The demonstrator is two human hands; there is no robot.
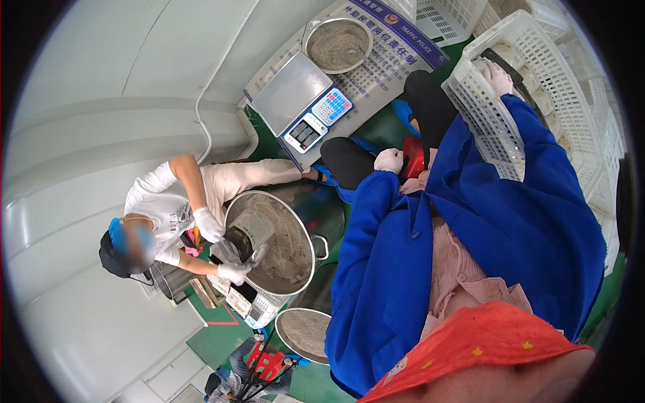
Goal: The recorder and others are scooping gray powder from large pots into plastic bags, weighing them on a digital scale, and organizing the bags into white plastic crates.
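Workshop, digital scale [293, 86], large steel pot [312, 243], white plastic crate [474, 113]

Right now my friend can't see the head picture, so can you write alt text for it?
The person's gloved right hand is inside a white plastic basket at the upper right, and the gloved left hand is beside something red. To the left, a white-gloved co-worker works over a metal pot of grey material, with a digital scale above.
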